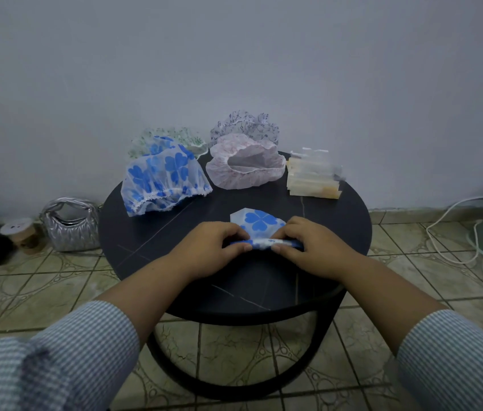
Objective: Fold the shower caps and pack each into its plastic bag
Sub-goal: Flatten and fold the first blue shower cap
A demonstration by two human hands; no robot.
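Both sleeves reach in; left hand (215, 244) and right hand (302, 243) pinch the blue cap (259, 222) near the worktop (264, 280) front edge. Pinching holds its rolled fold tight for bagging.

Looks like a home, a plain living corner: small round black table (234, 280) on patterned floor tiles (412, 241), bare pale wall (234, 54) at the far side, silver quilted handbag (71, 225) and lidded paper cup (22, 234) on the floor far left, white cable (453, 232) trailing right.
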